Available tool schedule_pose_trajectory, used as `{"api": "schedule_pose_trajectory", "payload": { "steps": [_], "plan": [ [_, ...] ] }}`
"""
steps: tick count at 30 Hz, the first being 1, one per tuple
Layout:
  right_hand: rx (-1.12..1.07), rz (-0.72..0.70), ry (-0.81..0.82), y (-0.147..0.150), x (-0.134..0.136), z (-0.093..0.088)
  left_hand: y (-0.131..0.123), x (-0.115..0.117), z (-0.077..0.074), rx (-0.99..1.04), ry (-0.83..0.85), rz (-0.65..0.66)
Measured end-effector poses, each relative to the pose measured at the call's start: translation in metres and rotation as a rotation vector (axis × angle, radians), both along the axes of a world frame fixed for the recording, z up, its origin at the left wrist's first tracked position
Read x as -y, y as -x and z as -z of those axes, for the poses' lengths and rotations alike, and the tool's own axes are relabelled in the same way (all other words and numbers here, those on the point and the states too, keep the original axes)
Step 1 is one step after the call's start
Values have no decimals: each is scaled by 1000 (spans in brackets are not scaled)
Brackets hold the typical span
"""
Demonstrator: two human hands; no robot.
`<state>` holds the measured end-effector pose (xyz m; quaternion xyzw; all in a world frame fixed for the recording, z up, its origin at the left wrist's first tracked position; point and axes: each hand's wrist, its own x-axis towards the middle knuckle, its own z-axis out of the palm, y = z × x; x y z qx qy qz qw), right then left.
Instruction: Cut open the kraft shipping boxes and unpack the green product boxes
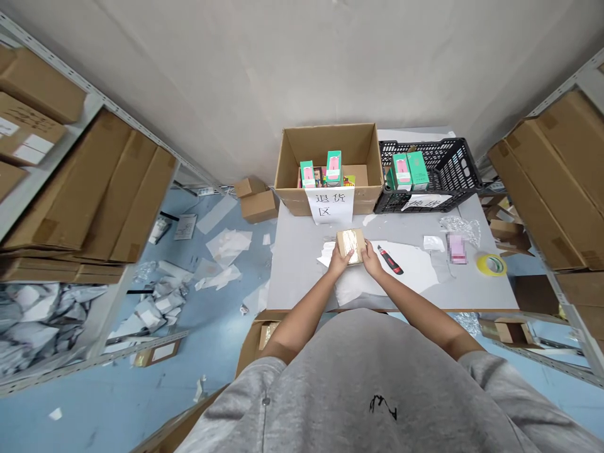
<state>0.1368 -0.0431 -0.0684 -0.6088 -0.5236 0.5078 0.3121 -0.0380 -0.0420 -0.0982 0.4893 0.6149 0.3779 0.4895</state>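
Observation:
A small cardboard box [350, 239] with a torn whitish patch on top is held between both hands over the table. My left hand [338, 261] is closed around its left side and near corner. On the right side, my right hand [371, 258] grips the same box. Beneath them lie white paper sheets [415, 267] on the grey table [297, 264]. A red and black utility knife [391, 260] rests on the paper, just right of my right hand.
Behind stand an open carton [292, 200] and a black plastic crate [446, 200], both holding green-and-pink boxes. Yellow tape [491, 265], a pink packet [457, 249] and bubble wrap [465, 228] lie at the right. Loaded shelves flank both sides; paper scraps [229, 245] litter the floor.

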Motion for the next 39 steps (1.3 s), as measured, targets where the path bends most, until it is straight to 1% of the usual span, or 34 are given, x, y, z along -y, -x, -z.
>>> {"api": "schedule_pose_trajectory", "payload": {
  "steps": [3,6,8,11,14,16,18,20,22,24,26,28,30,32,34,37,39],
  "plan": [
    [-112,116,56,-6,10,1,20,6,-1,37,-18,54],
    [-246,195,150,-14,18,3,44,6,2,159,-28,171],
    [-251,170,195,-16,21,7,57,3,6,187,-19,202],
    [-119,55,212,-13,21,14,66,-1,12,76,71,159],
    [88,-49,180,-9,20,22,60,0,14,-18,166,142],
    [242,-46,103,-9,13,27,51,5,13,-130,188,149],
    [360,-23,-17,-13,0,30,44,10,11,-306,206,168],
    [390,-46,-102,-19,-19,31,41,12,10,-443,226,216],
    [354,-109,-83,-26,-38,32,44,9,8,-479,225,283],
    [347,-122,-13,-31,-48,33,51,1,7,-468,187,351],
    [403,-74,63,-35,-47,34,58,-10,4,-458,137,429],
    [471,-6,147,-37,-38,36,60,-19,2,-472,94,479],
    [501,41,244,-38,-29,37,55,-21,-1,-510,62,465],
    [500,63,328,-37,-28,37,42,-18,-3,-559,34,396],
    [497,64,368,-35,-34,37,27,-10,-4,-606,17,310],
    [491,58,330,-33,-45,40,12,-3,-5,-657,16,216],
    [466,39,259,-36,-43,45,10,-4,-6,-664,20,219]
  ]
}}
